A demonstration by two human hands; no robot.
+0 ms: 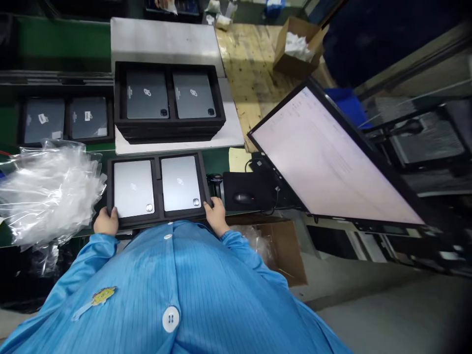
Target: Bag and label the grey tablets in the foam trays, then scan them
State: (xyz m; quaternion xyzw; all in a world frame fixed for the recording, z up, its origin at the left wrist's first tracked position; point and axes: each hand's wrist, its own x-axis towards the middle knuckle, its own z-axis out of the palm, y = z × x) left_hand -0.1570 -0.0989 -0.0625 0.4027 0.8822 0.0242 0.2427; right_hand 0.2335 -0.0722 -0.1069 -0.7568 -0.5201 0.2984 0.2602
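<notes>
A green worktop (59, 37) runs across the scene in a factory room, with a grey metal plate (165, 42) lying on it and a pale wooden board (250, 64) to its right carrying an open brown cardboard box (295, 54). A large black-framed monitor with a white screen (332, 157) leans in from the right above a black mouse pad (247, 189) with a black mouse (243, 198). Nearest the person in the blue striped coat (177, 290) lies a shallow black foam tray (158, 223) holding two silver-grey tablets (133, 188) face down, side by side. The tray's long axis runs left to right across the person's front, while each tablet stands lengthwise away from the body, its camera corner at the near right. The left hand (106, 222) grips the tray's near left corner, fingers curled over the edge; the right hand (217, 216) clasps the near right corner in the same way. Beyond it, a stack of black trays (169, 128) on the metal plate bears two dark grey tablets (147, 93), and another black tray of tablets (66, 120) sits further left. A heap of crumpled clear plastic bags (47, 191) lies just left of the held tray.
</notes>
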